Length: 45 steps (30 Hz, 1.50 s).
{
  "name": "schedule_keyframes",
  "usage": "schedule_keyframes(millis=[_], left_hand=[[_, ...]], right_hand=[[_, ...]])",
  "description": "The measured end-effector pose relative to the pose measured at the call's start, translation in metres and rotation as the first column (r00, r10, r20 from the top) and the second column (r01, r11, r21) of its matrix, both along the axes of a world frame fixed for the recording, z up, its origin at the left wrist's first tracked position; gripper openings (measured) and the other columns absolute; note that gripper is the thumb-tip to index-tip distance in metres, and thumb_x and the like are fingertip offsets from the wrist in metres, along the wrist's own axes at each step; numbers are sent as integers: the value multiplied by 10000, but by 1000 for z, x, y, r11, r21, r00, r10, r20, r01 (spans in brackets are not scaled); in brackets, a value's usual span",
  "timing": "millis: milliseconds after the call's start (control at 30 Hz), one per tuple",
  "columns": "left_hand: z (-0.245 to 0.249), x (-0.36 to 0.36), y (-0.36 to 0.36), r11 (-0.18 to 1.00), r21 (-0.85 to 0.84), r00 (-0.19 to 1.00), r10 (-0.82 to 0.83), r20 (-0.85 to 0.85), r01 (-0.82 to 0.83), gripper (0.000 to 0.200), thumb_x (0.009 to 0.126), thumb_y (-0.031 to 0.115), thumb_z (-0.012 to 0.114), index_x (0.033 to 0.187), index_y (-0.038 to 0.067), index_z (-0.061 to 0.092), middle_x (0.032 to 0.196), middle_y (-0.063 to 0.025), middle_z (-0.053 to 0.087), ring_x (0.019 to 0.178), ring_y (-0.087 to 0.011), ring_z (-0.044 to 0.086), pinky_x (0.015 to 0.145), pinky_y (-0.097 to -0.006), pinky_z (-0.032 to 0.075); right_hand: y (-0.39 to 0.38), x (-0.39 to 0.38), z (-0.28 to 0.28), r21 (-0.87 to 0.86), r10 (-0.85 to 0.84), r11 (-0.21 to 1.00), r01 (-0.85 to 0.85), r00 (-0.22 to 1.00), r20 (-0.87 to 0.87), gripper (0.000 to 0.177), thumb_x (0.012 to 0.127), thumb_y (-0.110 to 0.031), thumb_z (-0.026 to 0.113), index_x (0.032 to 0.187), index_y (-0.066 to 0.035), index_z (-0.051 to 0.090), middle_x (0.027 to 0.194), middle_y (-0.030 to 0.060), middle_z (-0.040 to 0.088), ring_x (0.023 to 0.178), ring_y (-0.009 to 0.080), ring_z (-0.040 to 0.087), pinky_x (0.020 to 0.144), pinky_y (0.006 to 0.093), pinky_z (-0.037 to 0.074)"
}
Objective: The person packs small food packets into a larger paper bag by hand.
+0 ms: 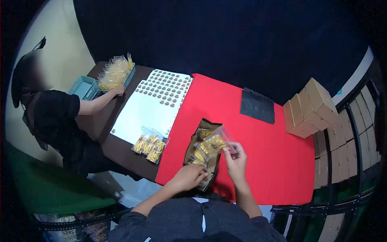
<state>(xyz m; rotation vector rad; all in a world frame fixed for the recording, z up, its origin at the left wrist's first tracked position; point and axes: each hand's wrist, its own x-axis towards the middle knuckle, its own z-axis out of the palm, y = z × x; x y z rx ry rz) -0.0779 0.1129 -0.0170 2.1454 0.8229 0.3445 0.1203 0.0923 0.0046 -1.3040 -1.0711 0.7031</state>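
Observation:
My right hand (236, 162) pinches the edge of a clear plastic bag (216, 141) of yellow finger-shaped snacks, held tilted over an open cardboard box (214, 171). Several similar snack bags (199, 155) lie inside the box, partly covered by the raised one. At the box's near left side is my left hand (191, 176), its fingers curled down into the box; what they grip is hidden. The box stands on the red cloth (258, 161), close to my body.
Bagged snacks (149, 146) lie on white sticker sheets (139, 109) to the left. Beyond, a co-worker's hand (119, 89) touches a basket of bags (115, 72) beside a green basket (82, 86). A black sheet (257, 106) and closed cartons (310, 109) are at the right.

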Motion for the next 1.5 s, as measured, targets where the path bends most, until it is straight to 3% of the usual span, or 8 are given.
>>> schedule_keyframes(millis=[67,267,533,867,1033,1167,1267,1500], left_hand=[[-14,3,-6,968,237,994,-64,-90,84,398,925,305,554,1163,-14,565,1144,-213,596,1072,-380,569,915,-441,451],[-11,5,-11,965,236,977,-61,-205,110,463,926,342,543,1213,-22,531,1250,-209,537,1191,-359,494,1038,-469,357],[-29,-1,-18,962,263,989,-34,-144,71,446,932,335,538,1195,-25,534,1273,-233,512,1184,-396,489,1021,-465,375],[-31,3,-20,970,227,992,-67,-106,90,335,936,285,522,1106,6,594,1209,-205,536,1146,-378,503,987,-468,398],[-2,4,-12,982,18,982,-185,-42,186,296,935,234,539,1147,30,572,1262,-191,520,1169,-380,497,997,-475,390],[20,-2,-2,935,353,977,-57,206,-20,347,891,159,604,1215,53,543,1294,-189,488,1206,-392,467,1034,-476,357],[29,-8,11,883,216,897,362,254,-417,510,896,140,600,1361,60,406,1335,-223,433,1261,-398,421,1070,-466,323],[-49,-16,18,892,-410,914,315,258,-191,592,944,100,459,1464,15,189,1451,-281,312,1382,-369,299,1135,-409,240]], right_hand=[[8,-6,-10,3,26,1000,-27,991,133,130,856,23,598,986,23,603,982,113,638,941,187,630,797,292,498],[43,-13,-18,17,97,993,-115,904,417,171,790,47,604,959,27,614,1025,190,636,952,342,636,832,368,507],[67,-10,-54,-272,239,962,17,427,872,116,722,8,600,835,-18,598,834,170,647,819,343,658,665,432,533],[117,-4,-75,-374,355,926,53,219,909,86,757,-60,624,776,-26,700,756,177,688,689,316,692,599,399,559],[118,9,-73,-566,535,825,0,324,780,188,772,-98,621,932,-21,684,941,210,682,910,342,670,824,441,522],[109,14,-51,-749,705,662,-35,370,605,522,791,-301,606,1201,16,543,1112,253,625,1066,370,606,908,431,486],[96,17,-79,-600,625,765,-233,492,606,635,797,-367,578,1295,14,477,1278,264,526,1196,386,514,985,433,433],[82,8,-82,-711,721,675,-199,383,577,564,754,-136,623,1277,-1,460,1281,268,507,1160,425,513,963,451,440]])
